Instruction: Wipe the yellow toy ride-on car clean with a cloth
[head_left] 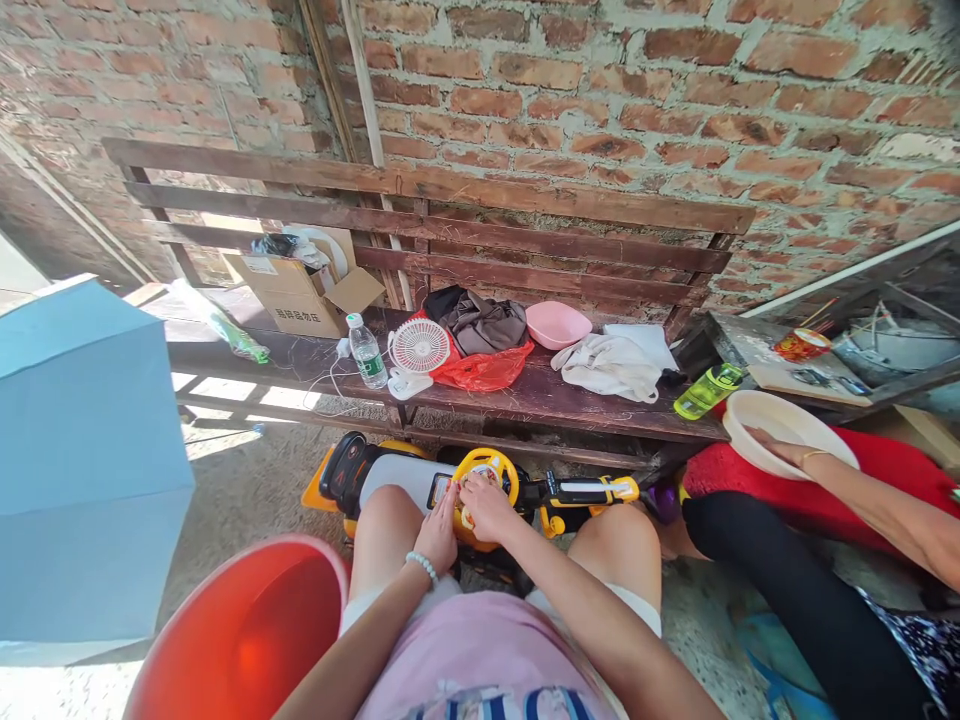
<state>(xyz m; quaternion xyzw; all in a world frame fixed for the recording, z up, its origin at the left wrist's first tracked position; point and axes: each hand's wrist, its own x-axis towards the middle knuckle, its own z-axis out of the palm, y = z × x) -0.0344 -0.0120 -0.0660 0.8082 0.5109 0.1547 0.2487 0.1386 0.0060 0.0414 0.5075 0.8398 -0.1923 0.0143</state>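
A yellow toy steering wheel [513, 472] belongs to a yellow and black ride-on toy digger [352, 475] between my knees and the bench. My left hand [439, 528] rests at the wheel's near left side, its fingers stretched out and close together. Over the wheel's colourful hub lies my right hand [487, 506], fingers extended, their tips meeting those of my left hand. I see no object held in either hand. Part of the hub is hidden under my fingers. The toy's digger arm [592, 490] points right.
A wooden bench [517, 405] carries a carton [289, 300], a water bottle [366, 352], a small fan [420, 347], a pink basin [558, 325] and white cloth [611, 367]. At left are a red tub [247, 630] and a blue umbrella [90, 450]. Another person's hand touches a cream basin [814, 430].
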